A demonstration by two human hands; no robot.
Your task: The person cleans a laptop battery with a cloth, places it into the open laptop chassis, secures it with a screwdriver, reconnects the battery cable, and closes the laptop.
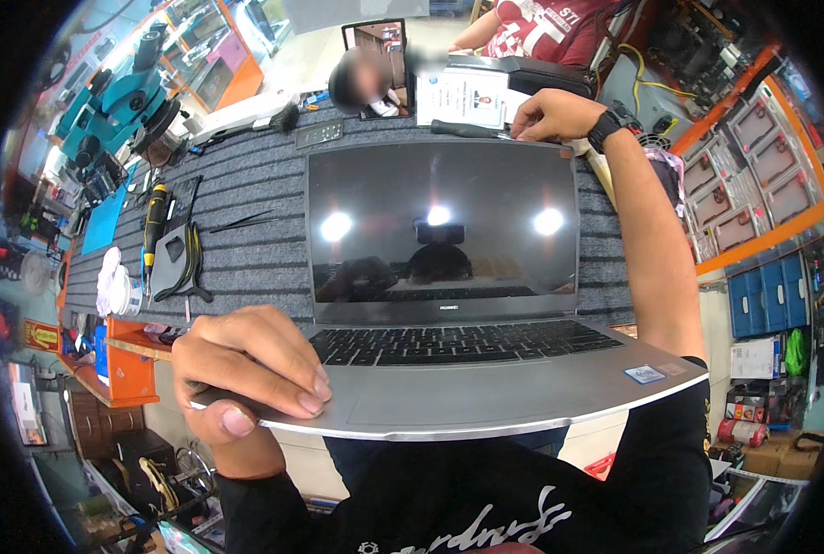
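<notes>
Two hands on one open grey laptop (449, 369), screen dark, sitting centre frame on grey ribbed mat (246, 212). Left hand (246, 365) clamps base's front-left corner, 8 o'clock, thumb under edge. Right hand (550, 115) grips lid's top edge, 1 o'clock. Yellow-black screwdriver (155, 217) and tweezers (241, 222) lie at 10 o'clock, well apart.

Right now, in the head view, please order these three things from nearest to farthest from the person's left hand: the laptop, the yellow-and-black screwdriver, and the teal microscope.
1. The laptop: the left hand grips its front left corner.
2. The yellow-and-black screwdriver: lying on the grey mat, left of the screen.
3. The teal microscope: at the far left corner of the bench.
</notes>
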